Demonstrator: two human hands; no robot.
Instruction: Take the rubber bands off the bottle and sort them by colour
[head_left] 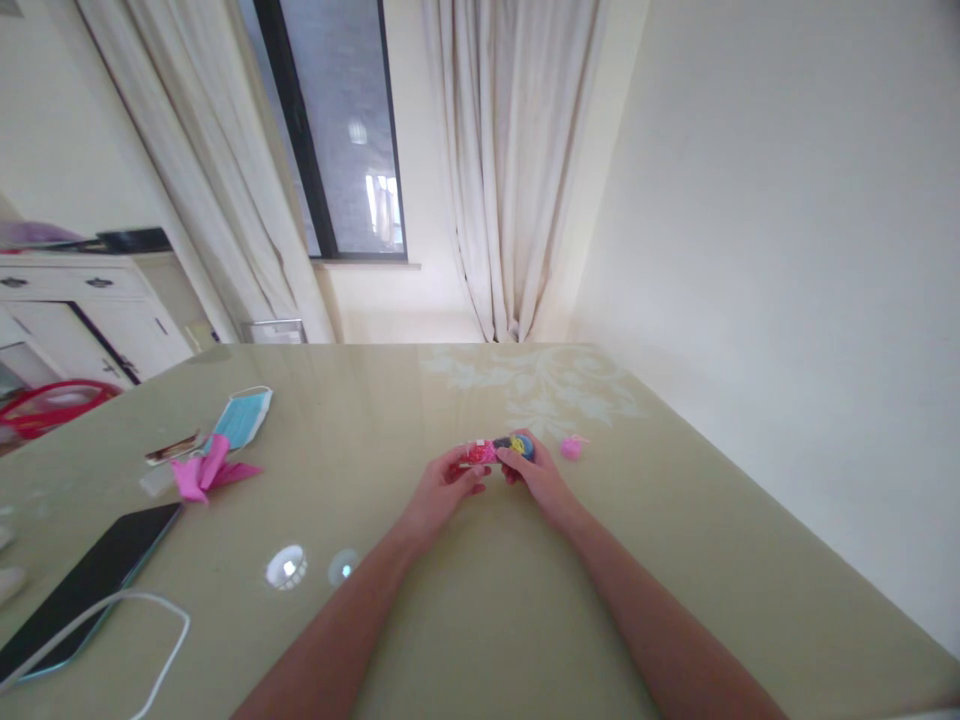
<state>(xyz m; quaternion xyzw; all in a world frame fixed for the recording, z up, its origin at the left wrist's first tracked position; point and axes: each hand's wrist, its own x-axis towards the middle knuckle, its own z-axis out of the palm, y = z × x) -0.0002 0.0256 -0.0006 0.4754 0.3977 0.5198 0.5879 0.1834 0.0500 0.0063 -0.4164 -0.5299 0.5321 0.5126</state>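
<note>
Both my hands are held together over the middle of the table (487, 620). Between them is a small clear case of colourful bits (480, 452), red and pink at the left, then black, yellow and blue at the right. The bits look like tiny elastic bands, though they are too small to be sure. My left hand (444, 487) is closed on the case's left end. Around the right end wrap the fingers of my right hand (538, 472), its thumb lying across the front. Just right of that hand lies a small pink object (572, 447), its kind unclear.
A pink folded-paper bird (208, 472) lies at the left, near a blue face mask (247, 418). Closer in are a dark-screened tablet (97, 575) and a white cable (176, 650). A wall (787, 300) borders the table's right side. Beyond the left edge shows a red chair (56, 400).
</note>
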